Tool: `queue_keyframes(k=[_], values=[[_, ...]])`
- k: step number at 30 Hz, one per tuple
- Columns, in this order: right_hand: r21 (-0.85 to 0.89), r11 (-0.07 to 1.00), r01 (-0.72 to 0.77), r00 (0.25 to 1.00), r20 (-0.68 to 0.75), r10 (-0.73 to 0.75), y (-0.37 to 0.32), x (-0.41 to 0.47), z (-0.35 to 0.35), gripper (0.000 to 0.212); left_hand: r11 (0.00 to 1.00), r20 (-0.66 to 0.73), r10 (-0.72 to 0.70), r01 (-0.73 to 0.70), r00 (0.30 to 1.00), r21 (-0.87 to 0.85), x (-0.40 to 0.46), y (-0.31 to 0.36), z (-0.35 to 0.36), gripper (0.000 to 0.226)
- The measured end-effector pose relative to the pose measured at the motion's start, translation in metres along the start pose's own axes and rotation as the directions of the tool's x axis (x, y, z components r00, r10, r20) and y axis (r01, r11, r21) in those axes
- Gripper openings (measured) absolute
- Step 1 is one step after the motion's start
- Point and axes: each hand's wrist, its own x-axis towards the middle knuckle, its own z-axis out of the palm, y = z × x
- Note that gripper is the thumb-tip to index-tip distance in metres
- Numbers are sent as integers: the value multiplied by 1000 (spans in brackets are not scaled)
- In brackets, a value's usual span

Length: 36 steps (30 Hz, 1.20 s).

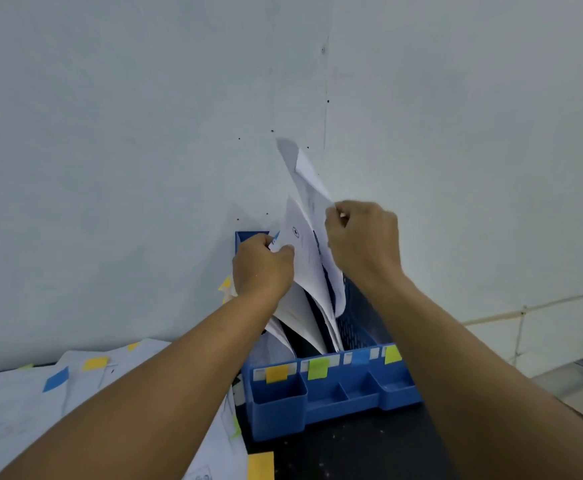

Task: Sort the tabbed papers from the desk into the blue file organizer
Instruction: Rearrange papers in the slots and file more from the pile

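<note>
We see the sheet of paper (309, 188) standing nearly upright above the blue file organizer (331, 396), its top corner curled over and its lower part running down among other sheets already standing in the organizer's slots. The right hand (363, 242) pinches this sheet at its right edge, fingers curled in with the thumb closing on the paper. Just left of those fingers, a second printed sheet (300, 251) leans the other way, and the left hand (262, 266) grips its left edge, thumb on the near face and fingers curled behind it. Between the two sets of fingers the papers fan apart into a narrow V. Below the hands, more white sheets curve down into the slots; we cannot tell which slot the raised sheet sits in.

Nearer to us than the fingers, the organizer's front rail carries coloured tabs: an orange tab (277, 373), a green tab (318, 368), a blue tab (360, 357) and a yellow-green tab (393, 354). Small open trays sit along the front below them.

To the left of the left hand, loose tabbed papers (23, 407) lie spread on the dark desk (369, 452), with a yellow tab (95, 363) and a blue tab on them. A yellow note (261, 465) lies near the bottom edge. Beyond the fingers rises a pale wall (144, 133).
</note>
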Motion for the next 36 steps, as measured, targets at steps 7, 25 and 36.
queue_keyframes(k=[7,25,36], values=[[-216,949,-231,957,127,262,52,-60,40,44,999,-7,-10,10,1000,46,-3,-3,4,20],[-105,936,-336,883,310,352,85,-85,37,29,963,246,-30,-38,969,268,-13,-9,3,39],[197,957,-212,922,365,129,-5,-189,58,19,929,161,-104,38,981,369,-94,-94,-140,8]])
